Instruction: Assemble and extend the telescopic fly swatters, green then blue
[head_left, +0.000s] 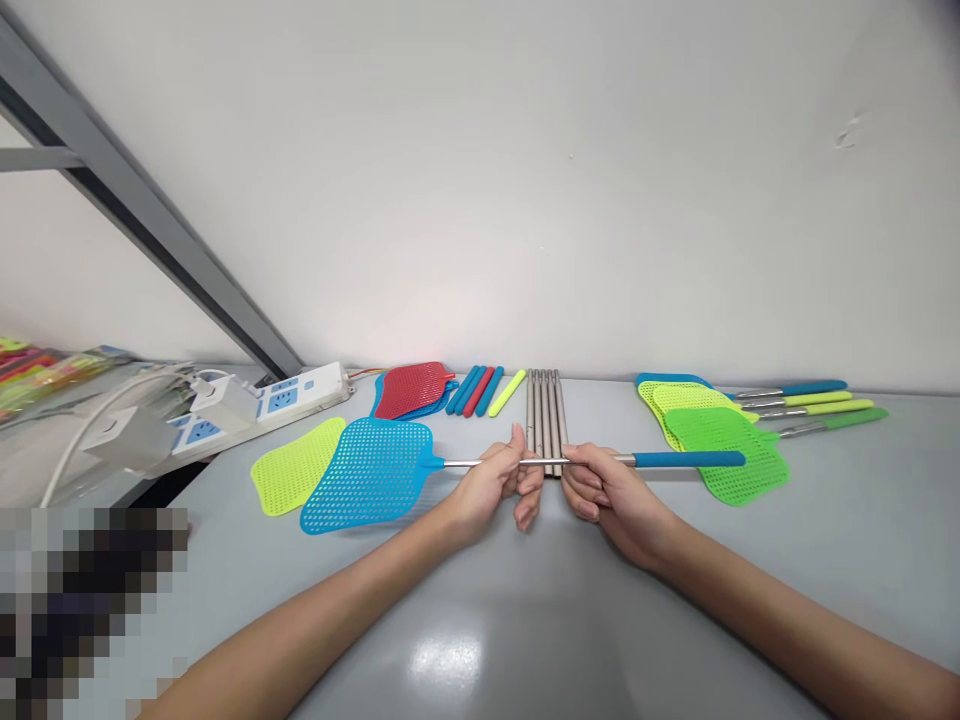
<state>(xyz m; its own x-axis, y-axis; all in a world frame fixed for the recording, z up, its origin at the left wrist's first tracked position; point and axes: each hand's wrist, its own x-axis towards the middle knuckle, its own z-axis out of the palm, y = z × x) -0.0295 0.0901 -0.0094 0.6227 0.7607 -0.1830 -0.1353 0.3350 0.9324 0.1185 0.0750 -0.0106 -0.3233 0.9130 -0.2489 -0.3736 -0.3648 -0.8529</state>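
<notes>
A blue fly swatter [375, 470] is held level across the table's middle, its perforated head to the left and its blue grip to the right. My left hand [502, 480] pinches its metal rod between thumb and fingers, left of centre. Closed round the same rod near the blue grip is my right hand [604, 490]. Behind both hands lie several metal rods [546, 405] side by side. To their left are loose blue, red and yellow handle grips [486, 392].
A red swatter head [412, 390] overlaps blue ones, and a yellow-green head [289, 470] lies at the left. Several whole swatters, including a green one [727, 450], are stacked at right. A power strip [300, 395] with plugs and cables stands left, below a grey metal beam [157, 200].
</notes>
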